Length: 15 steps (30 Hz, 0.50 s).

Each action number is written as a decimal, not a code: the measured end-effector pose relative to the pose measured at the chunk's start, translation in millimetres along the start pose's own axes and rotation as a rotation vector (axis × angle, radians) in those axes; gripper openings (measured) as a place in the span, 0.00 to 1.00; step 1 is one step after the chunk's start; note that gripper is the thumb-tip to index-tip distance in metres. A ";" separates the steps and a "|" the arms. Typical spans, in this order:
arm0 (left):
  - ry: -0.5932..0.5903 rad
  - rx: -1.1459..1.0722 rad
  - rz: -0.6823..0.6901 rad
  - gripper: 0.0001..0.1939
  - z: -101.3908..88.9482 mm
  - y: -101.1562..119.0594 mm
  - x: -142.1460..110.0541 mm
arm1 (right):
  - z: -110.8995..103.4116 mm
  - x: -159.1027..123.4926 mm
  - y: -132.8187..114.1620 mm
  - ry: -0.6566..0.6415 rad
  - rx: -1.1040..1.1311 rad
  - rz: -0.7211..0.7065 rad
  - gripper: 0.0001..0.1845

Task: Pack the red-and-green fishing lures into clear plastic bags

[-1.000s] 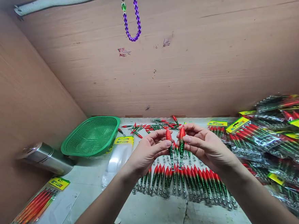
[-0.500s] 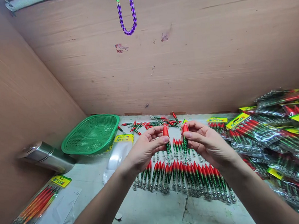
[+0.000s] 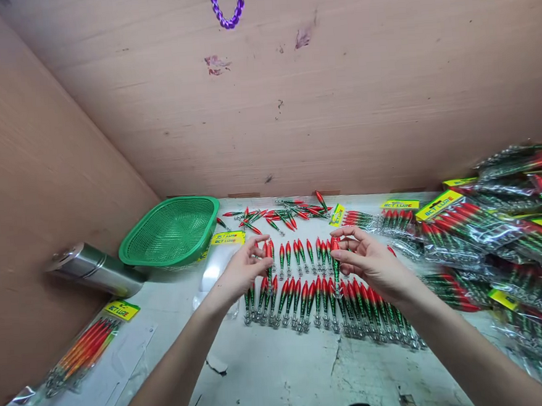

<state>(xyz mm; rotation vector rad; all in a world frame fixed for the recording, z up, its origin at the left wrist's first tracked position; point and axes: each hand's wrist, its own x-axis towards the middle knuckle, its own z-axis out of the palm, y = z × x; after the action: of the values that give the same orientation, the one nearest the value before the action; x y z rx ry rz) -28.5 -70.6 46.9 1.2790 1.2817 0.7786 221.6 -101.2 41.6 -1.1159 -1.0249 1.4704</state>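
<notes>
Now moved farther apart, left fingers [image 3: 260,266] and right fingers [image 3: 350,258] each pinch a lure [image 3: 336,272], red end up.

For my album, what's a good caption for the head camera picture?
Left hand and right hand each hold a red-and-green lure over rows of more lures.

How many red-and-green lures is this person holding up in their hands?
2: one red-and-green lure pinched in the left hand and a second lure pinched in the right hand. The fingers could be hiding another.
</notes>
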 end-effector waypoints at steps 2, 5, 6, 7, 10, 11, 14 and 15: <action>0.105 0.066 -0.014 0.24 -11.9 -9.5 13.5 | -0.1 2.9 0.0 0.009 -0.001 -0.004 0.26; 0.205 0.164 -0.087 0.19 -25.2 -25.0 35.2 | 2.7 4.0 1.0 0.008 -0.002 -0.002 0.27; 0.223 0.195 -0.117 0.17 -28.2 -29.7 41.2 | 3.7 3.6 1.7 0.007 -0.003 0.000 0.27; 0.238 0.228 -0.145 0.16 -31.0 -33.9 46.0 | 4.5 2.9 2.3 0.007 -0.004 0.004 0.28; 0.268 0.338 -0.214 0.17 -39.5 -42.1 53.9 | 2.9 0.7 3.7 0.019 -0.014 0.015 0.28; 0.273 0.379 -0.229 0.18 -42.3 -43.5 55.0 | 1.3 0.3 3.9 0.026 -0.016 0.018 0.28; 0.274 0.500 -0.243 0.18 -46.2 -44.0 58.9 | -3.4 1.3 4.0 0.039 -0.018 0.021 0.28; 0.273 0.537 -0.238 0.18 -45.0 -43.2 61.3 | -3.8 2.0 3.8 0.040 -0.017 0.022 0.28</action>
<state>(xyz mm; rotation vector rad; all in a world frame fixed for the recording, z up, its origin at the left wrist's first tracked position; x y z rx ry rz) -69.2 -10.0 -1.5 1.4296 1.9150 0.4594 224.3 -99.6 36.8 -1.1674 -1.0020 1.4530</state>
